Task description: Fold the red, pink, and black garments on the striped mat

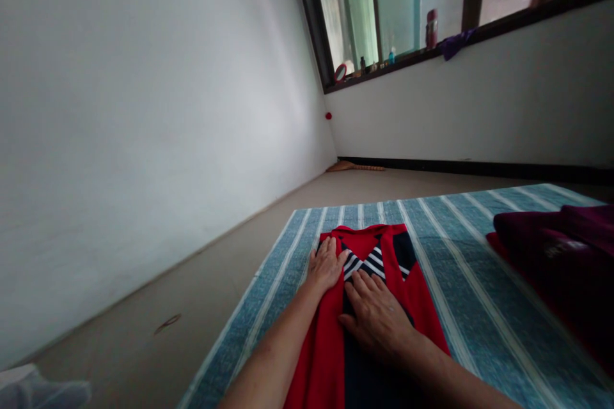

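Observation:
A red and navy garment (330,332) with white stripes near its neckline lies on a blue striped cloth (268,281). Its red side parts lie along the navy middle. My left hand (328,263) rests flat on the upper left part of the garment, fingers spread a little. Just below the striped section, my right hand (377,313) lies palm down on the garment's middle, its fingers stretched out. Nothing is held in either hand. The garment's lower end runs out of the frame beneath my forearms.
Dark purple and red folded clothes (566,262) lie on the cloth at the right. A white wall (144,108) rises at the left. A windowsill (403,61) holds bottles and a small mirror. A broom (355,166) lies on the floor by the corner.

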Motion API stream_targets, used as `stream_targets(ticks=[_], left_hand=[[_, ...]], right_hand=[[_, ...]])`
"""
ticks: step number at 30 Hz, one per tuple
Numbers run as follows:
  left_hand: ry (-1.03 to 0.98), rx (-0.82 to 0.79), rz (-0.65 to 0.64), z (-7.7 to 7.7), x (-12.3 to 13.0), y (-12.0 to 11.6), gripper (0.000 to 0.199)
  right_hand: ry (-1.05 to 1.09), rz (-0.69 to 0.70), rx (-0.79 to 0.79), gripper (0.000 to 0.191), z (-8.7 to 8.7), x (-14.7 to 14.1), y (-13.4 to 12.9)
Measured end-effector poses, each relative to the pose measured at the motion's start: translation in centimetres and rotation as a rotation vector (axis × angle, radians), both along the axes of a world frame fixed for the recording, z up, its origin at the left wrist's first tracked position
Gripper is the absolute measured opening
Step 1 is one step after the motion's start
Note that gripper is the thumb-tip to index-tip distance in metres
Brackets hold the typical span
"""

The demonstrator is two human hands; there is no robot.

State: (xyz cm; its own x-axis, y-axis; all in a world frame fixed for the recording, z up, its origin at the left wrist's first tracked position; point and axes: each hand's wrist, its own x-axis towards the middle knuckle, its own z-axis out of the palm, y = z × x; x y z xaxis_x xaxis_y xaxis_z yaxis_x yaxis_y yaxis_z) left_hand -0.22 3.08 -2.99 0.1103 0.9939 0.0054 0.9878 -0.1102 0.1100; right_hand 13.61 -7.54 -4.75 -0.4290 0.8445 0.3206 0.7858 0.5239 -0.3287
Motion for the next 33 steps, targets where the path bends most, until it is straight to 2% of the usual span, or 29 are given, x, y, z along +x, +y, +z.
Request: stream_targets(ticks=[8, 28, 33], left_hand=[[-0.006, -0.024, 0.009, -0.2, 0.4, -0.1, 0.063], [-0.021, -0.034, 0.016, -0.6, 0.2, 0.5, 0.066], [-0.021, -0.001, 0.015, 0.1, 0.6, -0.3, 0.063]], right_hand=[[0.010, -0.017, 0.021, 0.054, -0.7, -0.1, 0.1], [-0.015, -0.010, 0.005, 0.057, 0.3, 0.1, -0.2], [-0.030, -0.012, -0.021, 0.055, 0.6, 0.1, -0.1]])
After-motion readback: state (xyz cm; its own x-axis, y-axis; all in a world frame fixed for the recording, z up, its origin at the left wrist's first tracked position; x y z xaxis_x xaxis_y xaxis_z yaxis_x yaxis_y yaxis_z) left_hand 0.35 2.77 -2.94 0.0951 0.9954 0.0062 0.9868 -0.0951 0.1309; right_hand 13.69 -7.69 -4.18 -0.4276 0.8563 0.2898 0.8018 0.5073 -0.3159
